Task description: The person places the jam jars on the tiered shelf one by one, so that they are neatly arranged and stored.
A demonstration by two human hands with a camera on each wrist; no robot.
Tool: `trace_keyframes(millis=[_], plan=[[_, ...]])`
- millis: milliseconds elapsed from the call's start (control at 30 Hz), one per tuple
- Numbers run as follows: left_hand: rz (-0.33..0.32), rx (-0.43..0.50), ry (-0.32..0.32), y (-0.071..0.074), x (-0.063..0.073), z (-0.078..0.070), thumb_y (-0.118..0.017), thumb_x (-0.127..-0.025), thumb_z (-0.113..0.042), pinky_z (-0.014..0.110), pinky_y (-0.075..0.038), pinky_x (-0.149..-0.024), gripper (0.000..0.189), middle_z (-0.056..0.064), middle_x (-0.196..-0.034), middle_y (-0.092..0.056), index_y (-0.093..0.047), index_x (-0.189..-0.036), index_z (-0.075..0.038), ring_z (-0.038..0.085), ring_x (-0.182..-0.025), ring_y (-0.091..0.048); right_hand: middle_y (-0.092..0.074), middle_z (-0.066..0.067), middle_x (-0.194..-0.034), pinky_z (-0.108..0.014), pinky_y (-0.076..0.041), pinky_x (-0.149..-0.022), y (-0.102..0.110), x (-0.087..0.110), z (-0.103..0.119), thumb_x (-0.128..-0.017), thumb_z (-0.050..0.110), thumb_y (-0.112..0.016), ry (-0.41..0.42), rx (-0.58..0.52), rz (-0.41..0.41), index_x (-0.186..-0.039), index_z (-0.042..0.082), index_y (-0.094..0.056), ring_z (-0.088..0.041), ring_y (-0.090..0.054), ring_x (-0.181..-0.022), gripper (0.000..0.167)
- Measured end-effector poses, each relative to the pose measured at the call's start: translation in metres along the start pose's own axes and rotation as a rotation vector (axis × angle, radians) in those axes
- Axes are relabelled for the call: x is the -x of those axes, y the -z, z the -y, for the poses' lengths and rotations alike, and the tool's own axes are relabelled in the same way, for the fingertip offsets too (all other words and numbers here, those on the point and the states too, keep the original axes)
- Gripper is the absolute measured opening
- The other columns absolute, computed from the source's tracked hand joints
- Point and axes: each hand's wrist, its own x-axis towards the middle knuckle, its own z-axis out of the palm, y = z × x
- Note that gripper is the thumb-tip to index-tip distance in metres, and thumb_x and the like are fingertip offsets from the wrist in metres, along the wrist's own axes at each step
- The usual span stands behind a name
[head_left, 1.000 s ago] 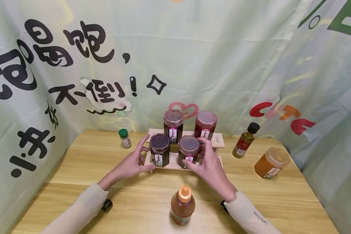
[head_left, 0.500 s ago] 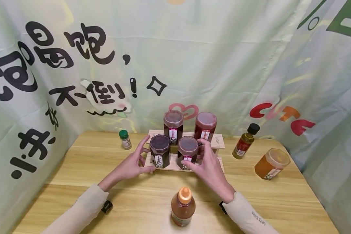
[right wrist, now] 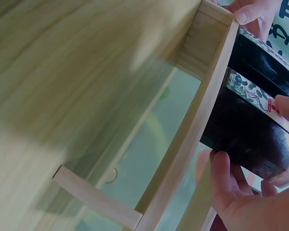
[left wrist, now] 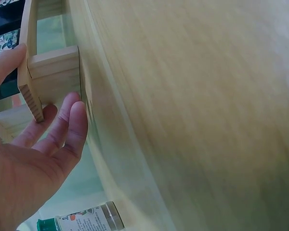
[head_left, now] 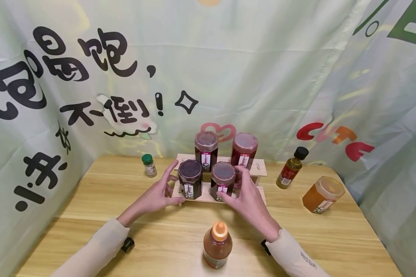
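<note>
A two-step wooden rack stands on the table, bearing dark jars with hexagonal sides. My right hand grips the front right jar, thumb on its label and fingers round its far side. That jar stands upright on the lower step, as the right wrist view also shows. At the rack's left end is my left hand. Its thumb presses the step's front edge and its fingers curl at the end of the board in the left wrist view. Beside it stands the front left jar.
Two more jars, one dark and one red, occupy the upper step. A green-capped shaker stands left. To the right are a black-capped bottle and an amber jar. An orange-capped bottle stands in front.
The front right jar has shifted slightly left on the lower step, with my right hand on it. My left hand stays at the rack's end.
</note>
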Motion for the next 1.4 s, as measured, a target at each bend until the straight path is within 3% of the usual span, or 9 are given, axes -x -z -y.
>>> trace_keyframes(millis=[167,367,900,1000,1133,1267,1400], plan=[[0.001,-0.008,-0.002,0.000,0.000,-0.001,-0.097,-0.086,-0.033,0.039,-0.060,-0.067,0.131,0.021,-0.149,-0.058,-0.001,-0.174,-0.048,0.022,-0.079,-0.068,-0.065,-0.015,-0.128,-0.049,-0.060,-0.093,0.005,0.006,-0.001,-0.085,0.018,-0.097,-0.003,-0.035,-0.001,-0.158,0.005,-0.038,-0.028,-0.067,-0.111,0.095],[0.000,-0.015,0.002,0.001,0.001,-0.002,-0.097,-0.086,-0.034,0.039,-0.060,-0.067,0.131,0.021,-0.150,-0.058,-0.001,-0.174,-0.048,0.022,-0.079,-0.068,-0.061,-0.013,-0.137,-0.047,-0.061,-0.097,0.015,0.013,0.001,-0.089,0.015,-0.094,-0.026,-0.082,-0.004,-0.159,0.009,-0.037,-0.028,-0.067,-0.118,0.090],[-0.010,0.001,0.013,0.002,0.004,0.002,-0.098,-0.086,-0.033,0.039,-0.060,-0.063,0.131,0.021,-0.149,-0.058,-0.002,-0.173,-0.051,0.023,-0.078,-0.067,-0.064,-0.012,-0.137,-0.047,-0.063,-0.090,0.043,0.046,-0.024,-0.096,0.005,-0.083,0.006,-0.064,0.004,-0.154,0.010,-0.046,-0.030,-0.071,-0.113,0.070],[-0.006,-0.003,0.008,0.002,0.005,0.003,-0.097,-0.086,-0.032,0.038,-0.060,-0.063,0.130,0.022,-0.150,-0.058,-0.002,-0.174,-0.050,0.023,-0.077,-0.067,-0.065,-0.012,-0.135,-0.044,-0.063,-0.089,0.052,0.051,-0.026,-0.095,0.001,-0.083,0.049,-0.030,-0.022,-0.153,0.006,-0.046,-0.030,-0.071,-0.110,0.069],[-0.009,0.000,0.013,0.003,0.006,0.003,-0.097,-0.086,-0.032,0.039,-0.060,-0.063,0.131,0.021,-0.150,-0.058,-0.002,-0.174,-0.049,0.023,-0.077,-0.067,-0.067,-0.012,-0.131,-0.030,-0.060,-0.092,0.066,0.054,-0.028,-0.092,-0.004,-0.083,0.100,0.010,-0.067,-0.150,0.001,-0.048,-0.029,-0.068,-0.110,0.068],[-0.008,0.003,0.024,0.002,0.005,0.001,-0.098,-0.085,-0.033,0.039,-0.061,-0.062,0.132,0.021,-0.150,-0.058,-0.001,-0.174,-0.049,0.023,-0.079,-0.068,-0.067,-0.010,-0.132,-0.016,-0.053,-0.094,0.082,0.058,-0.030,-0.091,-0.007,-0.083,0.103,0.020,-0.115,-0.150,0.000,-0.049,-0.019,-0.066,-0.114,0.069],[-0.002,-0.006,0.024,0.000,0.002,0.000,-0.097,-0.086,-0.036,0.039,-0.061,-0.064,0.131,0.020,-0.150,-0.057,0.000,-0.173,-0.050,0.022,-0.079,-0.068,-0.066,-0.008,-0.133,-0.011,-0.050,-0.093,0.099,0.065,-0.033,-0.090,-0.012,-0.082,0.085,0.003,-0.162,-0.149,0.000,-0.051,-0.010,-0.064,-0.116,0.068]])
